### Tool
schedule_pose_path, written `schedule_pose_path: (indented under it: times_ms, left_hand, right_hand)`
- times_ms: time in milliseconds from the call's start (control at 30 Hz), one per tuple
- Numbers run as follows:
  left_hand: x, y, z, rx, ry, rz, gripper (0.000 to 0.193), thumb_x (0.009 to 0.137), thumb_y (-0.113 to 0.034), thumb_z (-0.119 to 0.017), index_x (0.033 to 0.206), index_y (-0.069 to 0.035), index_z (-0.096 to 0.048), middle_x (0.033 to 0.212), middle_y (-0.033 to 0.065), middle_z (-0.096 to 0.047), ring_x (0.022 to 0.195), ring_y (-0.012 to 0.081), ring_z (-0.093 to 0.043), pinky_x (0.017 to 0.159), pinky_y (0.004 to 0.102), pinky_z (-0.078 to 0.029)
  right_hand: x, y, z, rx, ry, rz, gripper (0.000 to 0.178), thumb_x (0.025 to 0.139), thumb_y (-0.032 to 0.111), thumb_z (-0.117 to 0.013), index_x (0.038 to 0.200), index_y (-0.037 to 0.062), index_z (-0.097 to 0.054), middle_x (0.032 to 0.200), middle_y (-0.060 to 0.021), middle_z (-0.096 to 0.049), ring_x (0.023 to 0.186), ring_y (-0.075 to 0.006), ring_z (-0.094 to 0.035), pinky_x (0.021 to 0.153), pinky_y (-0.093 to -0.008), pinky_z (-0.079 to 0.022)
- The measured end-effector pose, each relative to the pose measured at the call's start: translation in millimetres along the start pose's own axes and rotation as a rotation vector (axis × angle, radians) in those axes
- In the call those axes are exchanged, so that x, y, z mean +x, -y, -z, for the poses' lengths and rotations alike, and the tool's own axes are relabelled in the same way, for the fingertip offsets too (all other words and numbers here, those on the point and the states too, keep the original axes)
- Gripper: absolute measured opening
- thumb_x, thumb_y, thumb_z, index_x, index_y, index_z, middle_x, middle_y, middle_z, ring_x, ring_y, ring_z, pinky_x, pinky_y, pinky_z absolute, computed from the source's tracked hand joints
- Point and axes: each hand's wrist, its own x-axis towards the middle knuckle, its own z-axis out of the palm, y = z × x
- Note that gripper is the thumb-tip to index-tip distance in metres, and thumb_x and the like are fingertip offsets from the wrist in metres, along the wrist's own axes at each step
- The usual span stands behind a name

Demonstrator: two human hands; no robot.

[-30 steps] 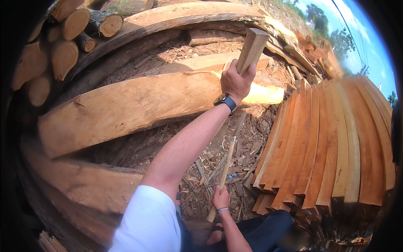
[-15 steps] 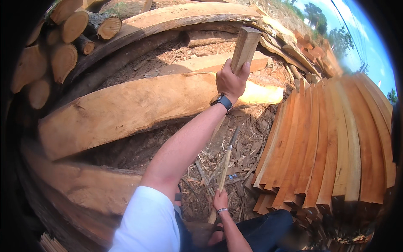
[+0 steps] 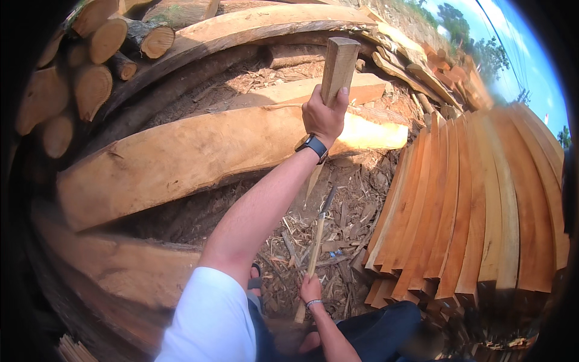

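Note:
My left hand (image 3: pixel 324 116), with a dark watch at its wrist, is wrapped around a squared wooden stake (image 3: pixel 341 66). The stake stands nearly upright, its flat top toward me; a narrow lower end shows past my wrist. Lower down, my right hand (image 3: pixel 310 289), with a bracelet, grips the pale wooden handle of a long-handled machete (image 3: pixel 316 241). Its dark, slim blade points away from me, below the stake's lower end and apart from it. Behind my left hand lies a broad sawn slab (image 3: pixel 199 148).
Sawn boards (image 3: pixel 470 199) are stacked on the right. Cut logs (image 3: pixel 93 90) are piled at the far left, with a long curved slab (image 3: pixel 265 24) behind. Wood chips and bark (image 3: pixel 344 223) cover the ground around my sandalled feet. Another slab (image 3: pixel 139 268) lies at the near left.
My left hand and the stake have shifted slightly left. My right hand and the machete have also moved a little left, the blade tip sitting slightly lower. Both grips stay closed.

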Motion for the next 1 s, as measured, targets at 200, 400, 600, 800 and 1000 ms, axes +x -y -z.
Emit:
schedule_pose_path:
  times_ms: [200, 400, 600, 800, 1000]
  left_hand:
    - [-4.7, -4.1, -8.9, -0.003, 0.006, 0.015, 0.046, 0.081, -0.047, -0.062, 0.078, -0.002, -0.059, 0.063, 0.0178, -0.063, 0.062, 0.0345, -0.066, 0.056, 0.0407, -0.051]
    - [-1.5, 5.0, -4.7, 0.035, 0.010, -0.068, 0.046, 0.084, -0.045, -0.061, 0.085, 0.001, -0.059, 0.057, 0.0074, -0.061, 0.048, 0.0149, -0.063, 0.047, 0.0279, -0.051]
    - [-6.5, -7.4, -9.2, 0.000, 0.017, 0.007, 0.045, 0.080, -0.046, -0.063, 0.079, -0.001, -0.060, 0.062, 0.0185, -0.063, 0.061, 0.0354, -0.066, 0.056, 0.0413, -0.051]
    - [-7.6, -12.2, -18.8, -0.009, 0.022, 0.030, 0.045, 0.080, -0.046, -0.063, 0.078, -0.001, -0.059, 0.062, 0.0173, -0.063, 0.060, 0.0337, -0.066, 0.054, 0.0401, -0.050]
    - [3.0, -0.7, -0.7, 0.032, -0.012, -0.006, 0.046, 0.080, -0.048, -0.062, 0.076, -0.002, -0.059, 0.062, 0.0173, -0.063, 0.060, 0.0339, -0.066, 0.054, 0.0405, -0.050]
  right_hand:
    - [28.7, -38.6, -8.1, -0.244, -0.292, 0.339, 0.033, 0.096, 0.026, -0.043, 0.090, -0.0053, -0.051, 0.073, -0.0249, -0.062, 0.061, -0.0375, -0.064, 0.054, -0.0467, -0.051]
    - [3.9, -38.3, -15.8, -0.126, 0.161, -0.144, 0.035, 0.094, 0.028, -0.046, 0.094, -0.0057, -0.054, 0.076, -0.0302, -0.061, 0.074, -0.0467, -0.062, 0.069, -0.0520, -0.049]
    - [14.0, -4.0, 4.3, -0.063, -0.275, 0.213, 0.032, 0.095, 0.027, -0.045, 0.088, -0.0032, -0.051, 0.070, -0.0261, -0.060, 0.070, -0.0458, -0.060, 0.063, -0.0531, -0.044]
    - [4.8, -62.5, -17.5, -0.410, -0.027, 0.120, 0.035, 0.095, 0.027, -0.046, 0.085, -0.0061, -0.052, 0.069, -0.0262, -0.061, 0.073, -0.0442, -0.064, 0.066, -0.0484, -0.052]
    - [8.3, 2.9, -0.5, -0.073, -0.109, 0.122, 0.033, 0.096, 0.026, -0.044, 0.086, -0.0045, -0.051, 0.061, -0.0234, -0.058, 0.064, -0.0420, -0.064, 0.058, -0.0474, -0.052]
